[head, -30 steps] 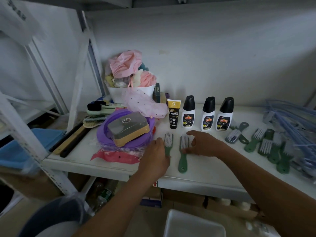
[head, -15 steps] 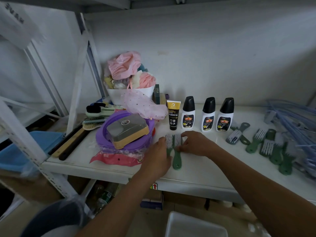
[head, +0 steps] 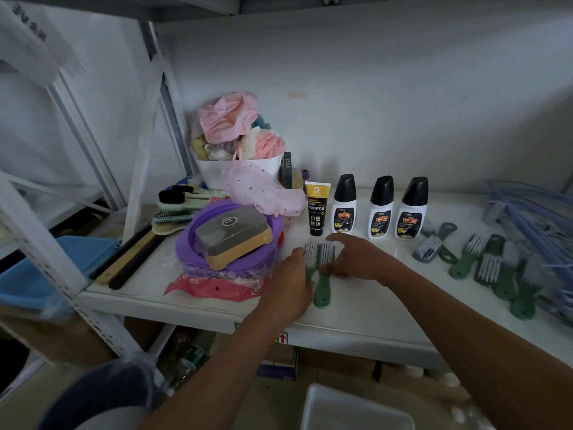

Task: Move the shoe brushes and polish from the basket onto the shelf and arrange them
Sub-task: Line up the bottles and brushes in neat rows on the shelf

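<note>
Left hand [head: 291, 282], right hand [head: 356, 259] either side of two green brushes [head: 322, 293]

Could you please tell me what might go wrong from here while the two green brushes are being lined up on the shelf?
1. The handle of the green brush nearer the right hand ends close to the front edge of the shelf; a careless push from that hand or the left hand could slide it off.
2. The black tube and nearest polish bottle stand upright just behind the right hand; reaching forward might topple them.
</note>
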Action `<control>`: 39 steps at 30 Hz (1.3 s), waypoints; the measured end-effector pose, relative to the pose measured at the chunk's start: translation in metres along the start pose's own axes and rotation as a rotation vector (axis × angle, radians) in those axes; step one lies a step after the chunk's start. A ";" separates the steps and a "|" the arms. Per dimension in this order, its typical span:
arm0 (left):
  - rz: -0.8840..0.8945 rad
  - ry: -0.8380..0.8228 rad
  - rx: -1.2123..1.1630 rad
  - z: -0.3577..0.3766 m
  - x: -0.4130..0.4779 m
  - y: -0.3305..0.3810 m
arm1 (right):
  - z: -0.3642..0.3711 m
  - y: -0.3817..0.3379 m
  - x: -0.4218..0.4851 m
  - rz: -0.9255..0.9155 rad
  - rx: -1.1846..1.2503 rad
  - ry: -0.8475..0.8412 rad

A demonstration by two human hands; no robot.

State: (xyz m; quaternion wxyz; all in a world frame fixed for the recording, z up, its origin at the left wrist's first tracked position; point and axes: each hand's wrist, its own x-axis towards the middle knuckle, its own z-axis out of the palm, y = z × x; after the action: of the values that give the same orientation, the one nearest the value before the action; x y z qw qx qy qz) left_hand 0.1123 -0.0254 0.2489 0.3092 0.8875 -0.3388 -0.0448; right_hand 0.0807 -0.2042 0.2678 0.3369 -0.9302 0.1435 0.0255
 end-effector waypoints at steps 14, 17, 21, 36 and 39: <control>-0.013 0.002 0.020 0.003 0.002 0.000 | 0.006 0.007 0.004 -0.043 -0.075 0.081; -0.013 -0.002 0.024 0.003 0.004 0.000 | 0.006 0.006 0.003 -0.062 -0.085 0.092; -0.015 -0.002 0.026 0.003 0.005 -0.001 | 0.007 0.006 0.003 -0.079 -0.095 0.091; 0.206 0.223 0.087 0.012 0.003 0.033 | -0.060 0.044 -0.058 0.063 -0.199 0.155; 0.265 0.204 0.081 0.020 0.002 0.043 | -0.084 0.067 -0.075 0.135 -0.410 0.231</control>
State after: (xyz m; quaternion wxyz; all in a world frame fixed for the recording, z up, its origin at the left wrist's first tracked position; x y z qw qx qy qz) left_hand 0.0832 -0.0626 0.2578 0.3092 0.8466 -0.4215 0.1001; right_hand -0.0142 -0.2874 0.3022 0.1197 -0.9642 0.2348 -0.0297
